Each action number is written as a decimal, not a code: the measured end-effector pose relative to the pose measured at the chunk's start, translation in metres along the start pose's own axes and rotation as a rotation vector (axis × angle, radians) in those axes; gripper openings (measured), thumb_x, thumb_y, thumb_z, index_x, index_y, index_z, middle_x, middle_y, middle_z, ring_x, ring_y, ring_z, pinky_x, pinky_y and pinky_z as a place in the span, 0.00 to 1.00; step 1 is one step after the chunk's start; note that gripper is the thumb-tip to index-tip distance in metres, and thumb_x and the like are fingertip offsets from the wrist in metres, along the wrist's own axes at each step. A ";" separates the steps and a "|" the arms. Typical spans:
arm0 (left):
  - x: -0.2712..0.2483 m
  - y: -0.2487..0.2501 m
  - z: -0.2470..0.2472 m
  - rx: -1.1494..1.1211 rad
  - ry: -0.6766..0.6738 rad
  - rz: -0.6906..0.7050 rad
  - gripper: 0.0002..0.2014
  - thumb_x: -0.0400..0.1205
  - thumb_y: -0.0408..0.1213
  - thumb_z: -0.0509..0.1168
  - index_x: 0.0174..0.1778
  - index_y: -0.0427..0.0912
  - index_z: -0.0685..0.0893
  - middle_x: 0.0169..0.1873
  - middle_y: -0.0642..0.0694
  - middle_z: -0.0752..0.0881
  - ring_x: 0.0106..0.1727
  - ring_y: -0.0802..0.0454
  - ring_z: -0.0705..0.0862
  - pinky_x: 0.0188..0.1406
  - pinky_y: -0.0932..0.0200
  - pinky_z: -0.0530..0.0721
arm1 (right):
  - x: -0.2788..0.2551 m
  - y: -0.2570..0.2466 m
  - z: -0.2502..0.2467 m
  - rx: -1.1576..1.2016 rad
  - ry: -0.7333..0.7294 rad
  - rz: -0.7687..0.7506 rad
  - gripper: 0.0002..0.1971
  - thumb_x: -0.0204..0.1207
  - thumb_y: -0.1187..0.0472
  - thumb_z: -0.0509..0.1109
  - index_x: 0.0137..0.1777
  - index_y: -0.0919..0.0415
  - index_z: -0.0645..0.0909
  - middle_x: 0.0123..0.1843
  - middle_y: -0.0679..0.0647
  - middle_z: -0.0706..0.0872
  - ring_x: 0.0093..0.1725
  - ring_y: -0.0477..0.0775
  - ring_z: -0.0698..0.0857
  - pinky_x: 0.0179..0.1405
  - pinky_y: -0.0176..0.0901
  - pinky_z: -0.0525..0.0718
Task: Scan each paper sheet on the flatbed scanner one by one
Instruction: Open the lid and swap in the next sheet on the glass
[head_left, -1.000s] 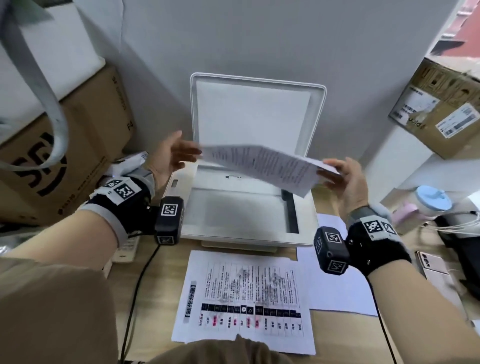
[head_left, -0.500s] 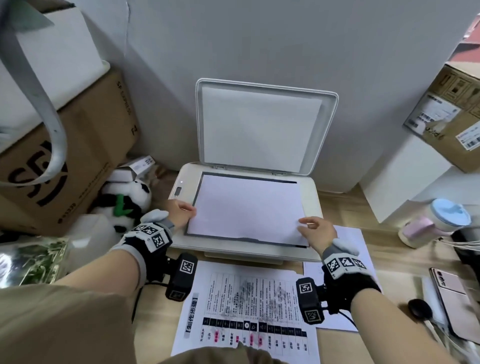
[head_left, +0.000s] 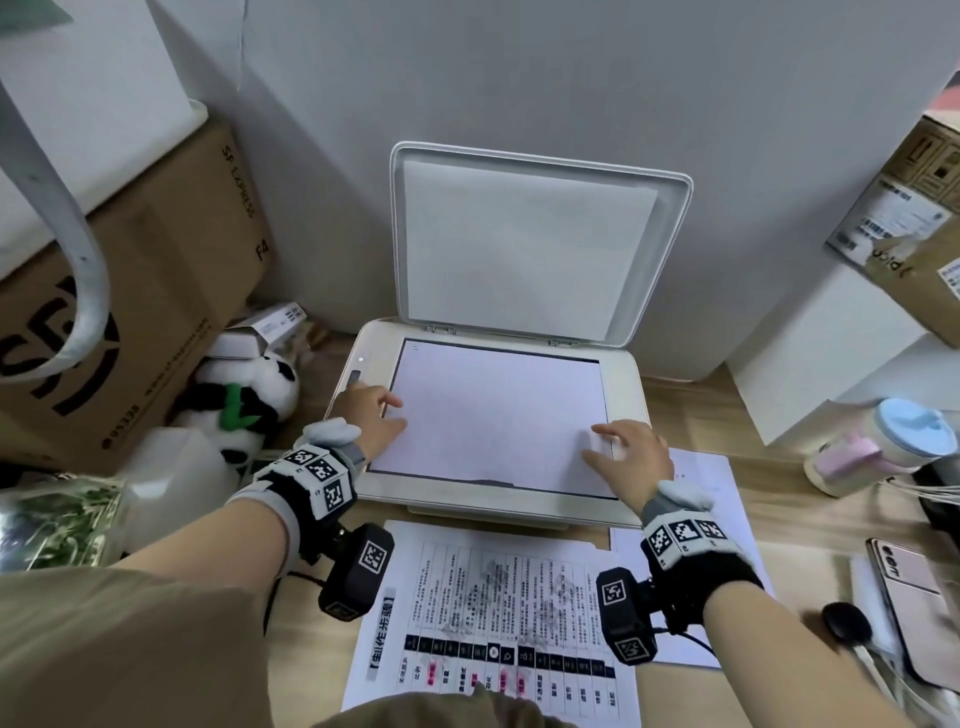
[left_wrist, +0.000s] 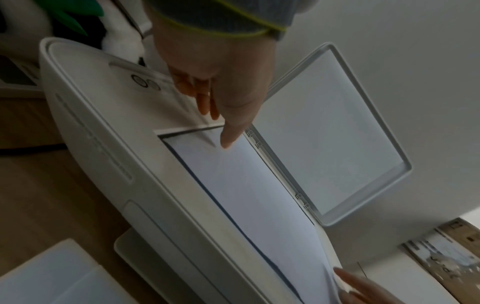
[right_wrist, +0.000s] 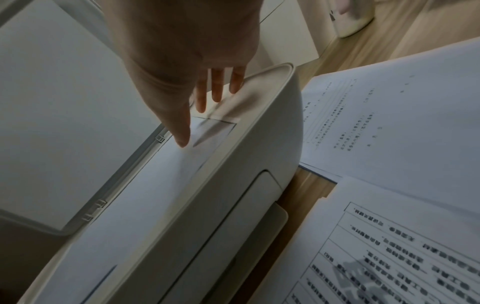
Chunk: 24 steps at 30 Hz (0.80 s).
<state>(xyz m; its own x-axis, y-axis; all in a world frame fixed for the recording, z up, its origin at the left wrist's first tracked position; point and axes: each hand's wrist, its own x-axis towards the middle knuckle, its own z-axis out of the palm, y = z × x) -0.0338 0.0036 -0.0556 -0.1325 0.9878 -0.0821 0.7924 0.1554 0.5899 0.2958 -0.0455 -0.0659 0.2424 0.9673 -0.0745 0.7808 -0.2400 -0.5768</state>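
Note:
A white flatbed scanner (head_left: 628, 374) stands on the wooden desk with its lid (head_left: 519, 244) raised against the wall. One paper sheet (head_left: 493, 415) lies blank side up on the glass. My left hand (head_left: 384, 410) touches the sheet's left edge with straight fingers, and its thumb (left_wrist: 228, 139) is on the sheet (left_wrist: 246, 185). My right hand (head_left: 602, 441) rests flat on the sheet's right side, with its fingers (right_wrist: 215, 90) reaching the scanner's rim. A printed sheet (head_left: 493, 613) lies in front of the scanner. Another sheet (head_left: 706, 478) lies to the right.
Cardboard boxes (head_left: 156, 291) and a panda plush (head_left: 244, 400) crowd the left side. Another box (head_left: 909, 223) sits on a white block at the right. A blue-lidded cup (head_left: 893, 441), a phone (head_left: 914, 603) and cables lie at the desk's right edge.
A second ago both hands held the sheet in the air over the glass. It now lies flat on the glass, and both hands have slid inward along its side edges.

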 end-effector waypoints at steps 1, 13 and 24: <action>0.000 0.002 0.001 0.039 -0.036 0.051 0.16 0.72 0.39 0.75 0.55 0.43 0.87 0.60 0.42 0.81 0.56 0.47 0.80 0.58 0.62 0.74 | 0.000 -0.001 0.000 -0.022 -0.014 -0.020 0.20 0.70 0.49 0.75 0.62 0.44 0.82 0.69 0.44 0.78 0.71 0.51 0.71 0.65 0.45 0.70; -0.003 0.013 0.006 0.223 -0.212 0.034 0.32 0.74 0.52 0.72 0.74 0.52 0.74 0.79 0.53 0.65 0.79 0.48 0.61 0.77 0.53 0.62 | 0.005 -0.003 0.006 -0.143 -0.122 -0.084 0.28 0.70 0.41 0.72 0.71 0.41 0.74 0.78 0.41 0.69 0.80 0.50 0.60 0.80 0.49 0.56; -0.003 0.013 0.008 0.195 -0.208 0.019 0.32 0.73 0.52 0.73 0.74 0.52 0.74 0.79 0.54 0.66 0.79 0.49 0.61 0.77 0.53 0.62 | 0.005 -0.008 0.004 -0.116 -0.082 -0.060 0.28 0.67 0.45 0.76 0.68 0.43 0.78 0.74 0.43 0.74 0.76 0.48 0.66 0.75 0.44 0.63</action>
<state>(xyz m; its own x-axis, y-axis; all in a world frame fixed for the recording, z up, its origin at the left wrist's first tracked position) -0.0185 0.0031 -0.0547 -0.0081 0.9689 -0.2474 0.8960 0.1169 0.4284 0.2885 -0.0382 -0.0651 0.1493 0.9824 -0.1122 0.8550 -0.1852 -0.4844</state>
